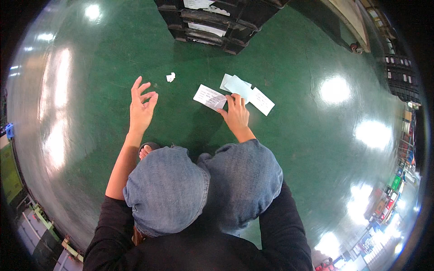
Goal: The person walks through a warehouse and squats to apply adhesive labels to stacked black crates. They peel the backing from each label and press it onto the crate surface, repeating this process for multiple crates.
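My right hand (237,118) pinches the right end of a white printed paper slip (208,96) just above the green floor, its thumb at the lower edge and its fingers on top. Two pale blue paper slips (238,87) lie overlapping beyond that hand. Another white paper slip (262,101) rests to their right, tilted. Off to the left, my left hand (142,108) is raised with its fingers apart and nothing visible in it. A small torn scrap of white paper (170,77) sits on the floor to the right of its fingertips.
A stack of black crates (212,22) with papers on their sides stands ahead. My bent knees in jeans (167,189) are close below my hands, and one sandalled foot (145,151) shows. More dark crates (400,74) are at the far right; shelves and equipment line the rim.
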